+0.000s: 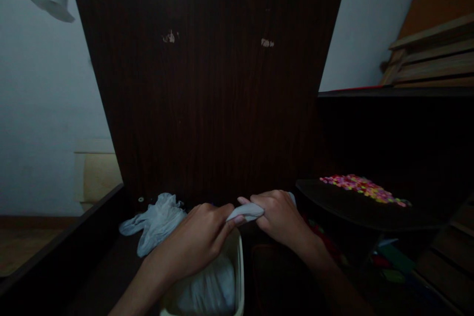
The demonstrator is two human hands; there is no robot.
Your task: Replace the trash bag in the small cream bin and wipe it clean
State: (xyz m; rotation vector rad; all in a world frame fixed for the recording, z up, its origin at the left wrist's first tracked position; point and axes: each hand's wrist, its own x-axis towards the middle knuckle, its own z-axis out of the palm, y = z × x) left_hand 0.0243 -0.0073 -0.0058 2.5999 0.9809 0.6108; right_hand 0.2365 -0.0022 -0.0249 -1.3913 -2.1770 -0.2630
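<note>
Both of my hands are closed on a twisted strip of pale plastic bag stretched between them. My left hand pinches its left end above a cream-coloured bin. My right hand is wrapped round the right end. The bag's white plastic fills the inside of the bin below my left wrist. The scene is dim, and the bin's lower part is cut off by the frame's edge.
A crumpled white plastic bag lies on the dark surface at left. A dark tall wooden panel stands straight ahead. At right, a dark tray carries small pink and yellow pieces. Wooden slats rest at upper right.
</note>
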